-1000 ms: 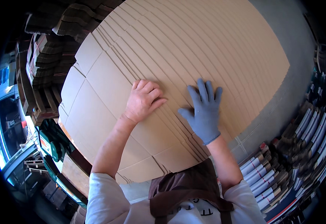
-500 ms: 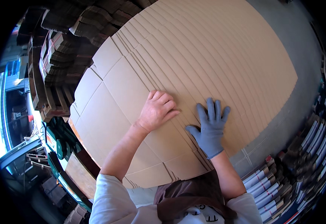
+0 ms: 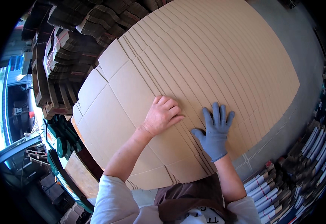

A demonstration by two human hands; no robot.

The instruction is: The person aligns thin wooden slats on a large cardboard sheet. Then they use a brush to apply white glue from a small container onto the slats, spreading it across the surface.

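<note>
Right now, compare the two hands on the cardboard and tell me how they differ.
The left hand is bare, while the right hand wears a blue-grey glove. The left hand has its fingers curled together on the fanned cardboard sheets, while the right hand lies flat with fingers spread. The left hand sits slightly farther up the stack than the right hand. Both rest palm down on the cardboard, close together.

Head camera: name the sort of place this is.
Probably a cardboard box plant or packing warehouse. Both hands, the bare left hand and the gloved right hand, rest on a fanned stack of flat box blanks; strapped cardboard bundles stand alongside.
</note>
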